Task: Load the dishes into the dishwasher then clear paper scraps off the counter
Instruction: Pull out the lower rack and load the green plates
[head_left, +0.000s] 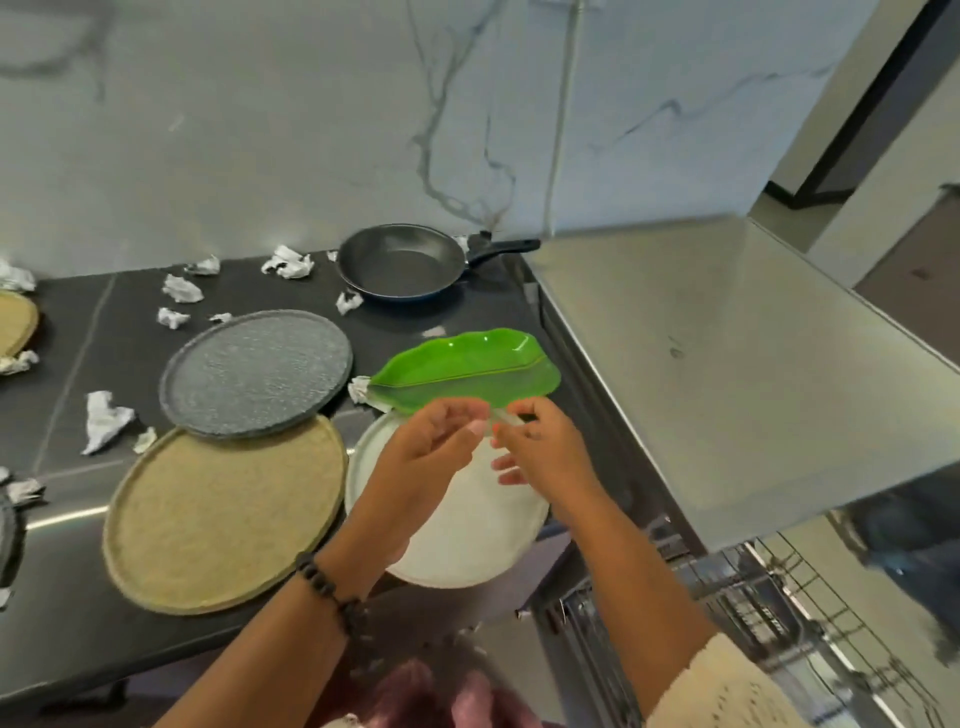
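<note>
Head view of a dark counter with a dishwasher's wire rack drawn out at the lower right. The left hand and right hand meet above the white round plate, fingertips almost touching at the near edge of the green leaf-shaped dish. The fingers of both are partly curled toward a small pale object between them; blur hides whether either hand pinches it or the dish edge, so the hold cannot be told.

Handling, as judged: the leaf dish looks like thin glossy plastic, hence light, stiff and somewhat slippery; its raised rim at mid-length would give the surest hold. The round plates look heavier and stiff, possibly breakable; each is best taken by opposite rims. The frying pan is best lifted by its black handle.

Count: three full round plates, namely the grey speckled plate, the tan plate and the white one; two further plates cut off at the left edge; one leaf dish; one pan. Crumpled paper scraps number about a dozen, scattered over the counter's rear and left
</note>
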